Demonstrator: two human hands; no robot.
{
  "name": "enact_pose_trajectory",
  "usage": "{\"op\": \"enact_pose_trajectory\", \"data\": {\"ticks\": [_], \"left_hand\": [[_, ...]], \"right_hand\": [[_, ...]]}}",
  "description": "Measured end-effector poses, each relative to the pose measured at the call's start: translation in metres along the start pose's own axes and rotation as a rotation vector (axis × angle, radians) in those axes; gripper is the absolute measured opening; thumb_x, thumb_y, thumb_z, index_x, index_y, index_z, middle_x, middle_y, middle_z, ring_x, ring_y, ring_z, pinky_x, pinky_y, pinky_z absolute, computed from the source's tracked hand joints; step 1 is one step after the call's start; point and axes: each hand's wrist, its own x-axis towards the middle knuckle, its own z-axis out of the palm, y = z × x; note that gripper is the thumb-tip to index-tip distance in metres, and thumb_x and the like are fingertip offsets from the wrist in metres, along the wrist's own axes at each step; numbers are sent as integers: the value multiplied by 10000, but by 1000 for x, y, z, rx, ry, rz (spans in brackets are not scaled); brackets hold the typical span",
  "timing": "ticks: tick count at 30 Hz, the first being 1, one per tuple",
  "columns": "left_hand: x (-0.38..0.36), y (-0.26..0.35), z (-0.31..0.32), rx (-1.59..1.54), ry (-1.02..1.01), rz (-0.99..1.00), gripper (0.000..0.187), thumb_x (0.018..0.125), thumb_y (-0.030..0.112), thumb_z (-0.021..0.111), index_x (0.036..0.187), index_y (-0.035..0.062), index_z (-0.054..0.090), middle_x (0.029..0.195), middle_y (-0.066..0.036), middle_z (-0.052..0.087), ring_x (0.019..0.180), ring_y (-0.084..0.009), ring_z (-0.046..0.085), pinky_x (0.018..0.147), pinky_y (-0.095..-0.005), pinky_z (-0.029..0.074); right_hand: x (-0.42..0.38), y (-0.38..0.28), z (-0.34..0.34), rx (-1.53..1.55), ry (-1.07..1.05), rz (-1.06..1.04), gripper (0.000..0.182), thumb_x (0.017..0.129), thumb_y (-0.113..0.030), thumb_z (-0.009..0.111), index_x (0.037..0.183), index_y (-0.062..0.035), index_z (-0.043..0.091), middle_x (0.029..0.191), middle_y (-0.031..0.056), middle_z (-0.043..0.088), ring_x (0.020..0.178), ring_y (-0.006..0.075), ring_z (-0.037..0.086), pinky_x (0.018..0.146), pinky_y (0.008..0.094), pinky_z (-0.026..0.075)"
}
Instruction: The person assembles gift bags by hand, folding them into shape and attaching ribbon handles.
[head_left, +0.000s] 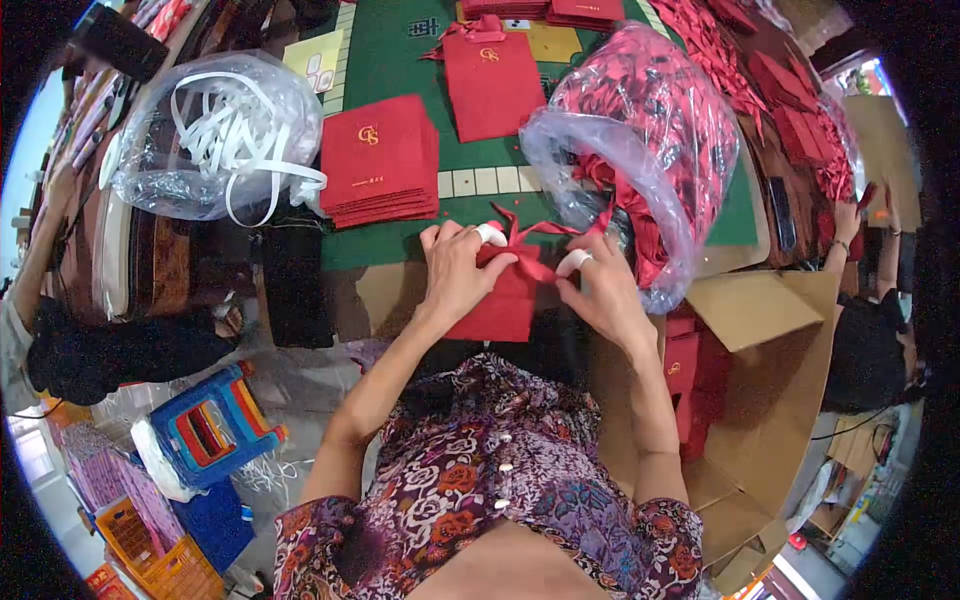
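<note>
A red bag (492, 312) lies at the table's front edge with a red ribbon (532, 262) across its top. My left hand (458, 265) is closed on the ribbon at the bag's top left, a white wrap on one finger. On the other side my right hand (605, 290) pinches the ribbon's right part, also with a white wrap on a finger. Behind my left hand sits a stack of red bags (380, 155) with gold print. Another red bag pile (492, 85) lies farther back. A clear plastic sack (650, 120) full of red ribbons stands beyond my right hand.
A clear bag of white strips (225, 135) is at the left of the green table mat (390, 50). An open cardboard box (765, 400) holding red bags stands at my right. A blue stool (215, 425) is at lower left. Parts of other people show at both sides.
</note>
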Motion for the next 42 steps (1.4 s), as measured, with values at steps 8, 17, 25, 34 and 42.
{"op": "enact_pose_trajectory", "data": {"ticks": [8,17,25,34,42], "left_hand": [[-10,18,1,-57,196,31,389,781,211,780,1107,93,603,1069,-126,585,1030,-305,546,921,-440,372],[-62,56,9,-1157,-79,-521,413,1012,116,543,1382,-7,404,1116,-89,619,965,-145,604,833,-278,499],[-68,6,-1,-2288,-405,-1051,290,1020,167,487,1266,24,540,909,-45,630,836,-159,588,786,-325,481],[-68,20,1,-2570,-490,-1151,238,1017,159,470,1179,13,565,1004,-92,638,909,-211,641,787,-359,549],[-74,9,-41,-1306,-702,-688,286,988,223,603,1210,44,600,1071,-53,664,953,-184,650,846,-328,530]], "right_hand": [[16,-29,11,547,-110,391,171,938,-190,667,978,-24,649,767,-6,643,624,60,590,542,258,483],[44,-40,55,815,24,488,183,943,-184,665,956,-3,642,793,37,678,707,87,625,629,258,505],[18,-49,18,500,112,209,153,840,-69,744,970,-51,666,952,90,682,855,198,664,758,317,525],[-16,-70,12,430,-6,-206,303,760,-48,780,1034,-146,697,1170,63,625,1198,329,561,1001,449,471],[-25,-83,-39,793,45,50,180,878,29,641,1039,-49,660,934,104,686,926,230,669,877,357,519]]}}
